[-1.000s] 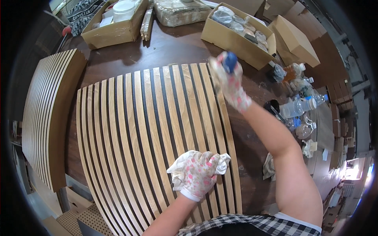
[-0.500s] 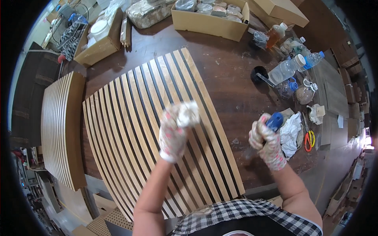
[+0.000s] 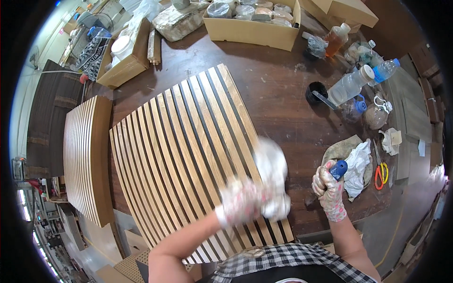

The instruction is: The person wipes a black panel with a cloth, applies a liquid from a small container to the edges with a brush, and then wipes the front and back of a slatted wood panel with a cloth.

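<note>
A slatted wood panel [image 3: 188, 141], light strips over dark gaps, lies on the brown table. Over its right edge my left hand [image 3: 241, 200], in a white glove with pink spots, grips a white cloth [image 3: 272, 162]; both are smeared by motion. To the right of the panel, my gloved right hand [image 3: 329, 191] is closed round a blue-handled tool [image 3: 338, 170]. Its blue end sticks up out of the fist, and its lower end is too unclear to name. Beside that hand a crumpled white cloth [image 3: 358, 167] rests on a greyish rag [image 3: 337, 148].
Orange-and-yellow scissors [image 3: 381, 174] lie right of the cloth. Several bottles, among them a clear bottle [image 3: 347, 87], stand near a black cup [image 3: 316, 93]. A cardboard box [image 3: 250, 33] of round containers sits at the back. Another slatted panel [image 3: 85, 160] stands at left.
My left hand has swept right and down with the white cloth, which now hangs out longer. My right hand has shifted slightly right and down with the blue-handled tool. The view has moved slightly.
</note>
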The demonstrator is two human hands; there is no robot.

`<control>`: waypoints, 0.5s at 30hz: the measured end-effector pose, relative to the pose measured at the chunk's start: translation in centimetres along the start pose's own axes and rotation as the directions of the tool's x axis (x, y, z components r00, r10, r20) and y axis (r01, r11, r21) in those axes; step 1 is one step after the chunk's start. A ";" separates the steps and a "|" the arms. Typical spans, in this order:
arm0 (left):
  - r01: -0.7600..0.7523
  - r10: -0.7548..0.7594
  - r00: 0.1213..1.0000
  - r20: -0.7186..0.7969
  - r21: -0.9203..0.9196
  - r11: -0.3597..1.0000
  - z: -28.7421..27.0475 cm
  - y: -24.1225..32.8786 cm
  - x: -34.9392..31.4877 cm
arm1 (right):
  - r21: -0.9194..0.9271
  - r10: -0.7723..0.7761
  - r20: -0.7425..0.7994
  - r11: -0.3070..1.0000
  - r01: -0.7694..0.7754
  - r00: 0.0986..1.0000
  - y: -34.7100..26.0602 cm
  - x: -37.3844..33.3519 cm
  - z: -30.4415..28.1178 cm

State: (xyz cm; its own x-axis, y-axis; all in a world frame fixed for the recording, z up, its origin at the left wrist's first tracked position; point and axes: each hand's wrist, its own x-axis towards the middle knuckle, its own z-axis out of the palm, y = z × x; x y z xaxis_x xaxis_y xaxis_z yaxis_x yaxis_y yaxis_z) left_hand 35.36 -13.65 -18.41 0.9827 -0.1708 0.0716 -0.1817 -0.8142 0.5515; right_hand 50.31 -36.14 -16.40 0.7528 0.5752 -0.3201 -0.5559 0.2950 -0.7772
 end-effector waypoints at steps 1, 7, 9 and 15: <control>-0.105 0.123 0.991 0.061 -0.239 0.965 0.4 2.4 -2.6 | -0.017 -0.003 0.043 1.000 0.003 0.999 0.1 0.2 0.5; 0.479 -0.401 0.643 -0.652 -0.066 0.876 -10.1 -10.7 2.8 | -0.016 -0.007 0.099 1.000 0.009 0.995 0.0 -0.2 2.8; 0.533 -0.352 0.728 -0.588 0.163 0.830 -9.9 -15.6 3.2 | -0.028 -0.016 0.077 0.999 0.018 0.997 0.3 -1.4 3.3; 0.341 -0.290 0.936 -0.198 0.708 0.619 1.8 -0.5 0.0 | -0.004 -0.087 -0.077 0.996 0.087 0.993 -0.7 -3.1 0.0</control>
State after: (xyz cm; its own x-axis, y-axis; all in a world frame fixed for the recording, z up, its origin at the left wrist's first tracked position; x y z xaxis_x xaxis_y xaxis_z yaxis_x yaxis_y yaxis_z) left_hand 35.34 -14.24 -20.17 0.9800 0.1859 0.0714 0.1973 -0.9547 -0.2227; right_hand 48.34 -38.13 -14.89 0.8233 0.4865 -0.2923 -0.4869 0.3409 -0.8042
